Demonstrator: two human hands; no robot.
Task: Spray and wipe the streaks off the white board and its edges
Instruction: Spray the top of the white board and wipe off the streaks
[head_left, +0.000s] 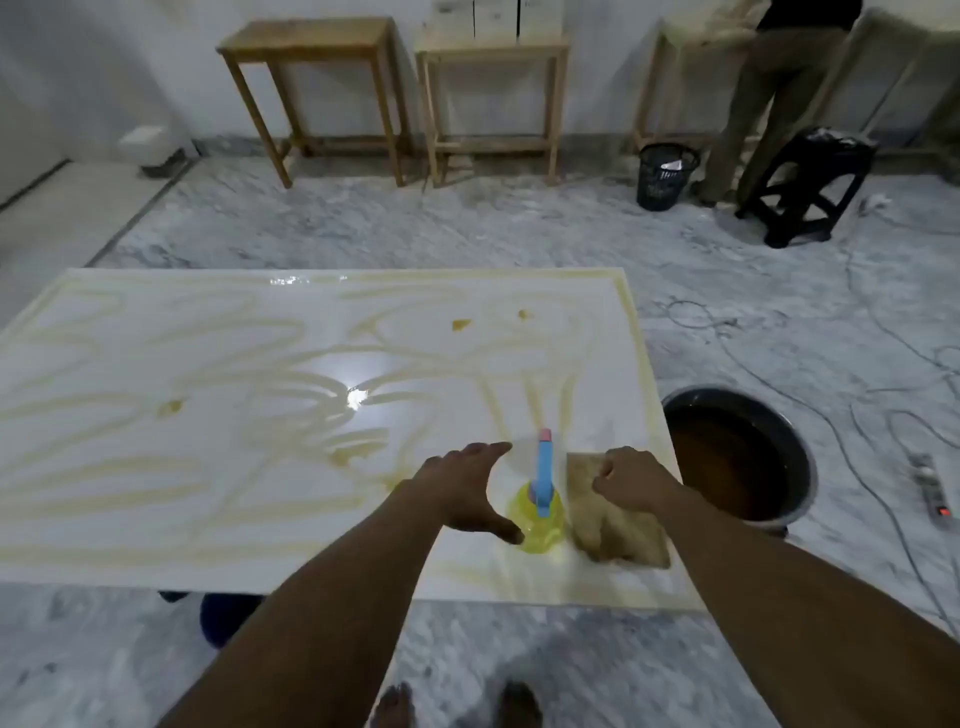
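Board: yellowish streaks across the surface and along its edges. Bottle stands upright near the board's near right corner. Cloth lies just right of it, at the right edge. Left hand: fingers spread, holding nothing, thumb by the bottle. Right hand: fingers curled, gripping the cloth's far end. Bucket of brown water stands beside the right edge.

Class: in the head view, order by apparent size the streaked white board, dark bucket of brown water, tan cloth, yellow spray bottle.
1. streaked white board
2. dark round bucket
3. tan cloth, partly under the right hand
4. yellow spray bottle with blue head, only slightly smaller
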